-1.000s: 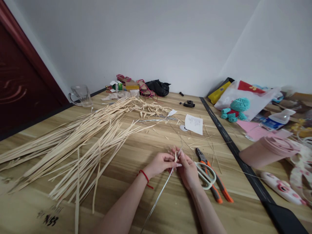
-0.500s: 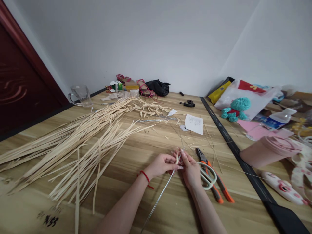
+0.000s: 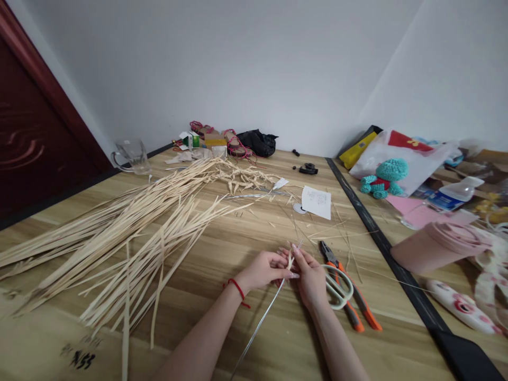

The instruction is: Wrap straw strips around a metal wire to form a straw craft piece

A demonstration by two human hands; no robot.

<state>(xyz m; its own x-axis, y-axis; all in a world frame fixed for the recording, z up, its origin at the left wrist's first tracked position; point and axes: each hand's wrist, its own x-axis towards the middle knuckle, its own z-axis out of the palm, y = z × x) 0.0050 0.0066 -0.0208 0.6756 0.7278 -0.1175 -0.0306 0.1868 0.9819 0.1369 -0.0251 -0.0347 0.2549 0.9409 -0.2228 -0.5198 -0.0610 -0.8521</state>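
Observation:
Close together above the table's near middle, my two hands meet around a pale straw strip (image 3: pixel 290 260) and a thin silvery wire (image 3: pixel 260 323). My left hand (image 3: pixel 266 271), with a red cord at its wrist, is closed with thumb and fingers pinching the wire where the strip wraps it. Thumb and forefinger of my right hand (image 3: pixel 308 274) pinch the strip near the wire's upper end. The wire slants down from the hands to the bottom edge. Fingers partly hide the wrapped spot.
Straw strips (image 3: pixel 159 227) cover the left of the table. Orange-handled pliers (image 3: pixel 351 288) and white-handled scissors (image 3: pixel 339 288) lie beside my right hand. Behind are a written note (image 3: pixel 316 202), a glass mug (image 3: pixel 134 156) and a black bag (image 3: pixel 257 143). A pink cup (image 3: pixel 436 246) lies right.
The strip between my fingers has shifted slightly and now looks drawn closer against the wire. My hands have barely moved; everything else on the table stays put.

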